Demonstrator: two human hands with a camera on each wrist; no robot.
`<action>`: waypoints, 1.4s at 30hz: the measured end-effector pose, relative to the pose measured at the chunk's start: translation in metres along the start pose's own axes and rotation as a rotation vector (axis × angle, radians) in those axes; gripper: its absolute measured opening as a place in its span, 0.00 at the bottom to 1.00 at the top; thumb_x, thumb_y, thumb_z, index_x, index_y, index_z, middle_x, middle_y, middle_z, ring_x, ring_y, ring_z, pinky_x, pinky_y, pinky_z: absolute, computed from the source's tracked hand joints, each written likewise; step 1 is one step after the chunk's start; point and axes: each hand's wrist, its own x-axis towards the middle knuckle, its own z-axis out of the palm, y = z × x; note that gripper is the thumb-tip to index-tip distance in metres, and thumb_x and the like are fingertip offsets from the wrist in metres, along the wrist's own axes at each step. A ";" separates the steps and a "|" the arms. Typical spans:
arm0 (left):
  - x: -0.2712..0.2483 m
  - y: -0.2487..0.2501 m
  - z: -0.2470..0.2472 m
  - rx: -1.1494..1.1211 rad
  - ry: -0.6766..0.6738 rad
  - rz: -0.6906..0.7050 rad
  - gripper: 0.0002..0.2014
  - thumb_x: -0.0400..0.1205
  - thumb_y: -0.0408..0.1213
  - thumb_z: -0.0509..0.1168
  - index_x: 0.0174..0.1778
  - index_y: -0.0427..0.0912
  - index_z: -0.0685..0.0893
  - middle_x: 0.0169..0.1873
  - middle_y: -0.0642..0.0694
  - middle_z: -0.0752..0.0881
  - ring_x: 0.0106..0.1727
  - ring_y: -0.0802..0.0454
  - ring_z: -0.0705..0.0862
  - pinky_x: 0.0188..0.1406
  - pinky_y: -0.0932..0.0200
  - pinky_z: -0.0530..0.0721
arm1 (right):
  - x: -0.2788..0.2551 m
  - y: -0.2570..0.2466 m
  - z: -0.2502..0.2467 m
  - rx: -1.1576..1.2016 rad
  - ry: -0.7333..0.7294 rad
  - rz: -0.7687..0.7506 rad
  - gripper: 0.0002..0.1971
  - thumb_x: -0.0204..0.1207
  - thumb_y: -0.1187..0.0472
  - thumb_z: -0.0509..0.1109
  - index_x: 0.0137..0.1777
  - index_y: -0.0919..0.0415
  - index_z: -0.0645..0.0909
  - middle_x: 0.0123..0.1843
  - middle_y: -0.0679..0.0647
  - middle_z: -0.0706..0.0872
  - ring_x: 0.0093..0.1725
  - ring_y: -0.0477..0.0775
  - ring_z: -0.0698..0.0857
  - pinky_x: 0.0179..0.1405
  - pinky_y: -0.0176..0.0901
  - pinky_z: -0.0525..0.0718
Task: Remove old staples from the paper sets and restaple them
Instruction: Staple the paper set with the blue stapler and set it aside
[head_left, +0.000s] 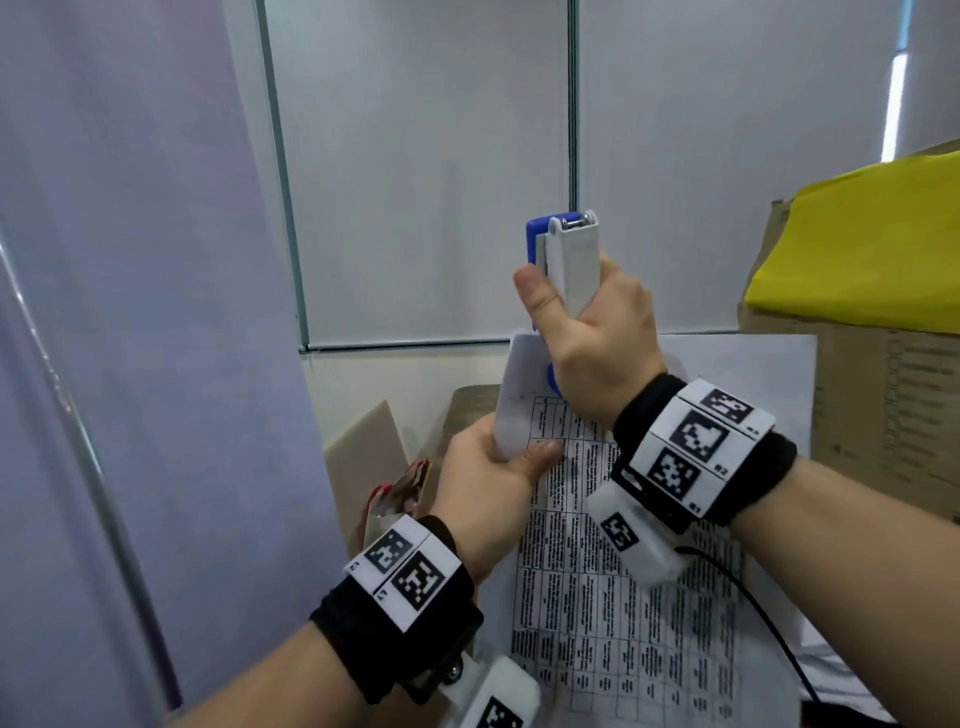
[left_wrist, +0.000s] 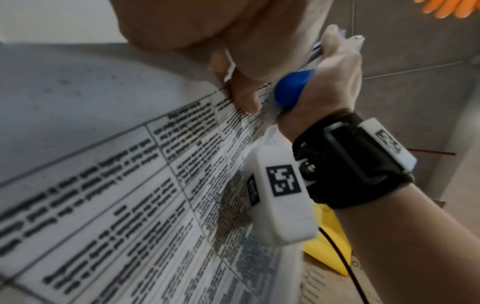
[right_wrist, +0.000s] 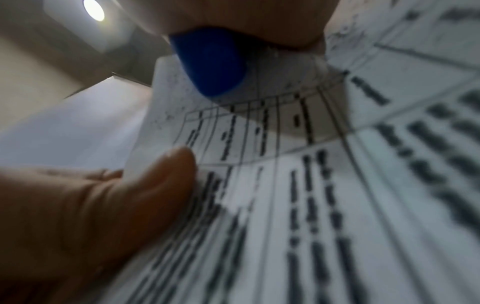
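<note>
Up in the air before the wall, the right hand (head_left: 597, 332) is closed around the stapler (head_left: 569, 265), its mouth down over the top corner of the paper set (head_left: 597, 597). The left hand (head_left: 488, 478) pinches this corner, probably to keep the sheets aligned for stapling.

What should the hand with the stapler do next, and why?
Probably squeeze the stapler shut. The right hand already grips it upright with its blue nose down over the top corner of the papers, and the left hand pinches that corner steady just below. Whether a staple has already gone in cannot be seen, so check the corner afterwards.
</note>
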 end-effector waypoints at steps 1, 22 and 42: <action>0.000 0.000 0.001 -0.010 -0.007 -0.016 0.06 0.81 0.28 0.70 0.52 0.32 0.86 0.45 0.38 0.92 0.50 0.40 0.91 0.54 0.43 0.88 | 0.001 0.001 0.000 -0.018 -0.016 0.021 0.18 0.73 0.35 0.63 0.32 0.47 0.71 0.24 0.42 0.75 0.27 0.42 0.75 0.32 0.39 0.70; 0.042 -0.124 -0.086 0.286 0.278 -0.633 0.14 0.81 0.28 0.68 0.61 0.29 0.84 0.45 0.31 0.90 0.47 0.32 0.90 0.54 0.30 0.87 | -0.113 0.114 -0.080 -0.736 -1.335 0.670 0.23 0.74 0.43 0.72 0.62 0.56 0.78 0.51 0.48 0.78 0.47 0.49 0.77 0.33 0.33 0.68; 0.084 -0.147 -0.113 0.503 0.210 -0.675 0.09 0.82 0.20 0.59 0.55 0.27 0.83 0.42 0.31 0.88 0.38 0.38 0.87 0.30 0.55 0.83 | -0.112 0.178 0.035 -0.784 -1.242 0.685 0.27 0.74 0.47 0.72 0.69 0.57 0.72 0.64 0.56 0.82 0.59 0.57 0.84 0.58 0.50 0.84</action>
